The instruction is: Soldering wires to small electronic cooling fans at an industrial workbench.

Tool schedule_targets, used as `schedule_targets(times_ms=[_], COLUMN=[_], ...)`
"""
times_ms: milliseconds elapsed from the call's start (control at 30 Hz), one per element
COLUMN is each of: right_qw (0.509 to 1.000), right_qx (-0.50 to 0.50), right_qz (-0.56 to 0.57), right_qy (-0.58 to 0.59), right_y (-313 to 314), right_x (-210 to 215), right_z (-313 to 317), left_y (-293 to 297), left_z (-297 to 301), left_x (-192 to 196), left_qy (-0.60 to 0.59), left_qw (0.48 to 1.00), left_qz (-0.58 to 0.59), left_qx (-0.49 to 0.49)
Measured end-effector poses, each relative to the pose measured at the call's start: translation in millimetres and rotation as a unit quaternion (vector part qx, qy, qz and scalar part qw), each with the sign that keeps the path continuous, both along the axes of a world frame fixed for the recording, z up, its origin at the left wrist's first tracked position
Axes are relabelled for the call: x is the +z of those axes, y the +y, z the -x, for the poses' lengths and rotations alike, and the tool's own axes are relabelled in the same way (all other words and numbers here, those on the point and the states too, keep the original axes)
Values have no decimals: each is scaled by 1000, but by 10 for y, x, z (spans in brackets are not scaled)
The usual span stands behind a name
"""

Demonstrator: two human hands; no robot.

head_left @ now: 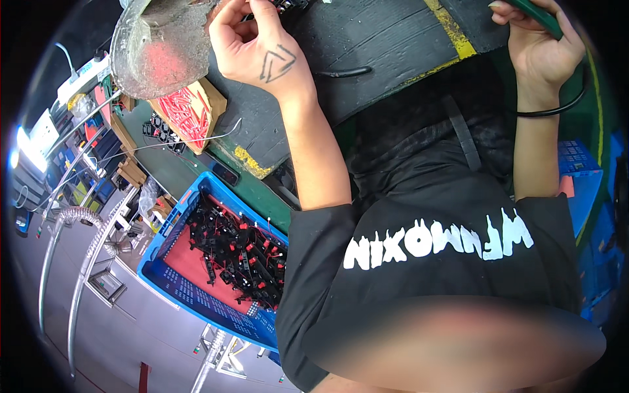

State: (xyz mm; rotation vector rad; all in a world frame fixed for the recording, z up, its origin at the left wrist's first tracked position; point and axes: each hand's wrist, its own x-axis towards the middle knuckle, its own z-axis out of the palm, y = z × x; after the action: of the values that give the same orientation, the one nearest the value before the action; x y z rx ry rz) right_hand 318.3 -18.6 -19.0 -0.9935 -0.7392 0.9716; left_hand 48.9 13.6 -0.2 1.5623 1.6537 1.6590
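My left hand (268, 49) is at the top edge over the black work mat (400, 39), a drawn mark on its back. Its fingers are bent together, but their tips and whatever they hold run out of the picture. Beside them, a dark part (291, 6) shows at the edge. At the upper right my right hand (540, 56) is closed around a green-handled tool (538, 18), whose working end is out of view. A black cord (557, 112) crosses my right wrist.
Left of my left hand hangs a cloudy clear hood (154, 56). Below it are a cardboard box (213, 98) of red pieces, black parts (160, 133) and a phone (224, 172). A blue crate (216, 321) holds several black parts with red pieces. A black cable (344, 72) lies on the mat.
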Motion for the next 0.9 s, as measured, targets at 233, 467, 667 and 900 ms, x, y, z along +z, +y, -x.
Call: schedule_targets(times_ms=[233, 467, 667, 900], right_qw=[1000, 1000, 1000, 1000], right_qx=[15, 26, 17, 21], right_qz=[4, -3, 4, 2], right_qy=[1, 2, 9, 7], right_y=[-12, -2, 1, 9], right_x=[-6, -4, 3, -2], right_z=[-16, -21, -21, -21], left_y=[7, 25, 20, 8], left_z=[-30, -25, -65, -50], left_x=[0, 2, 15, 24], left_qy=[-24, 63, 105, 151], left_qw=[999, 997, 994, 987], left_qz=[20, 29, 17, 30], left_qx=[14, 36, 33, 42])
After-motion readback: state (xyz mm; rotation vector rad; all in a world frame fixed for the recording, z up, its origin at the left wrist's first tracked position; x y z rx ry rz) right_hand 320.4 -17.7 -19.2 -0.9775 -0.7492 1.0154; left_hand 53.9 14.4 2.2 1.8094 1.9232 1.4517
